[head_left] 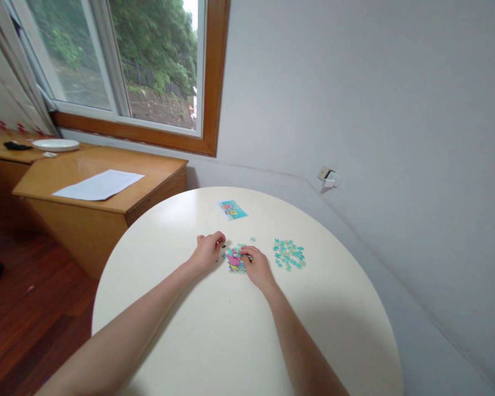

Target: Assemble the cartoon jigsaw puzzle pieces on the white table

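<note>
A small, partly joined jigsaw [235,259] with a pink figure lies on the round cream table [214,335]. My left hand [208,251] rests just left of it, fingers curled in a pinch on a dark puzzle piece at its edge. Pressed against the jigsaw's right side, my right hand [256,266] has its fingers closed on a piece there. A heap of loose teal puzzle pieces [289,254] lies to the right of my right hand. One single piece [253,239] sits apart behind the jigsaw.
A small picture card [232,209] lies further back on the table. To the left stands a wooden cabinet [107,214] with a white sheet of paper [99,184] and a white plate [56,144]. A window and a wall socket [329,176] are behind.
</note>
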`<state>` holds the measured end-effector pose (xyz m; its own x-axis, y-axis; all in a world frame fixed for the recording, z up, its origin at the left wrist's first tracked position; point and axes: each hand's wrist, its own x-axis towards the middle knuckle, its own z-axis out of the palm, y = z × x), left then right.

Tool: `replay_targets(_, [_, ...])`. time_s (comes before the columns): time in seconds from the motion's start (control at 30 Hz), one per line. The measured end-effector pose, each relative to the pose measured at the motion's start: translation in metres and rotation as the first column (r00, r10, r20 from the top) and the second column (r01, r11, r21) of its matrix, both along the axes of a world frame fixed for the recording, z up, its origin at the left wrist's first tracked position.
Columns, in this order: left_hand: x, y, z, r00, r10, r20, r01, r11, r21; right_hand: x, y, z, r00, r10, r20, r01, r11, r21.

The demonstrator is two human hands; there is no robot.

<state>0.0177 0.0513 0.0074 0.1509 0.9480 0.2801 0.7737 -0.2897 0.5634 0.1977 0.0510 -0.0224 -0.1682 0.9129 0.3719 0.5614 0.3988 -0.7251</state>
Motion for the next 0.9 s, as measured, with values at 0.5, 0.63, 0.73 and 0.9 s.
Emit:
replay_targets(0.5, [0.003, -0.008, 0.011, 0.992, -0.051, 0.118, 0.053, 0.998, -0.022, -0.001, -0.002, 0.002, 1.000, -0.003, 0.000, 0.003, 1.000, -0.010])
replay_targets(0.63, [0.006, -0.010, 0.014, 0.986, -0.068, 0.151, 0.074, 0.996, -0.040, 0.000, -0.001, -0.001, 1.000, -0.007, -0.024, 0.007, 1.000, 0.004])
replay_targets(0.73, [0.010, -0.011, 0.011, 0.984, -0.079, 0.158, 0.086, 0.996, -0.036, 0.001, 0.000, -0.003, 0.999, -0.015, -0.052, 0.017, 0.999, 0.039])
replay_targets(0.9, [0.021, -0.016, 0.005, 0.976, -0.134, 0.174, 0.141, 0.989, -0.031, 0.000, -0.004, 0.004, 0.998, 0.032, -0.049, -0.026, 0.992, 0.127])
